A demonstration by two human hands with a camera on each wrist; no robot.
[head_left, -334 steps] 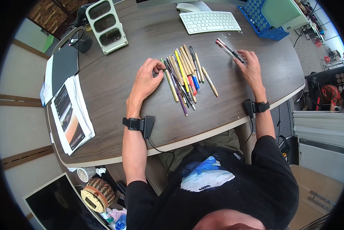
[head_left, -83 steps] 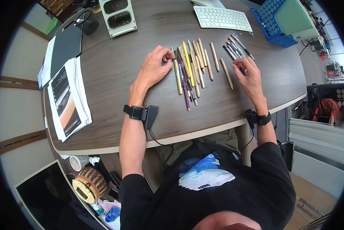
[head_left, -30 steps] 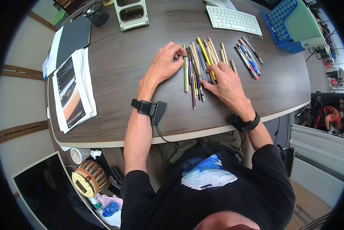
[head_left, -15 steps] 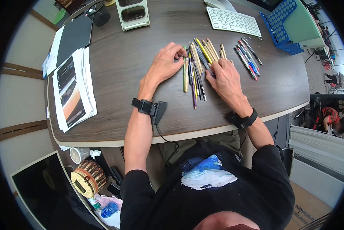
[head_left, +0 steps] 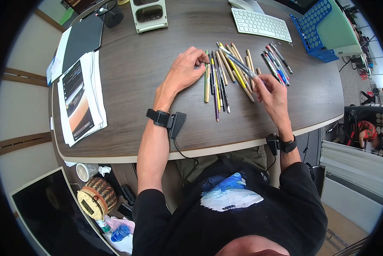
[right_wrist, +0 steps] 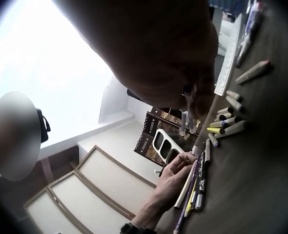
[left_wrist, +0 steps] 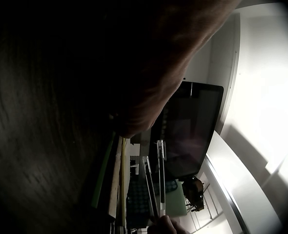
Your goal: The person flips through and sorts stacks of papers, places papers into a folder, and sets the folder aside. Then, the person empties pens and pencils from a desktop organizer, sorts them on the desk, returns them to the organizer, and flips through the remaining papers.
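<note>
My right hand (head_left: 273, 96) pinches two clear-capped pens (head_left: 242, 65) between thumb and fingers, raised over the pile. Both pens (left_wrist: 162, 170) stand out against the monitor in the left wrist view. My left hand (head_left: 187, 66) rests on the desk with bent fingers, its fingertips at the green pencil (head_left: 206, 81) on the pile's left edge. Beside that lie a purple pencil (head_left: 217, 114) and several dark ones. A yellow pencil (head_left: 244, 85) slants among wood-coloured pencils (head_left: 250, 59), partly under the held pens. Several sorted pens (head_left: 278, 64) lie apart on the right.
Behind the pens are a white keyboard (head_left: 262, 24) and a blue perforated file holder (head_left: 317, 34). A pale three-window stand (head_left: 150, 15), a black mesh pen cup (head_left: 111, 16) and printed papers (head_left: 82, 100) occupy the left. The desk edge (head_left: 191, 152) runs before the person.
Over several seconds, pens have gathered into a separate group at the right. Within the last second my right hand has lifted two pens and drawn back rightward; the yellow pencil has shifted. The left hand stays.
</note>
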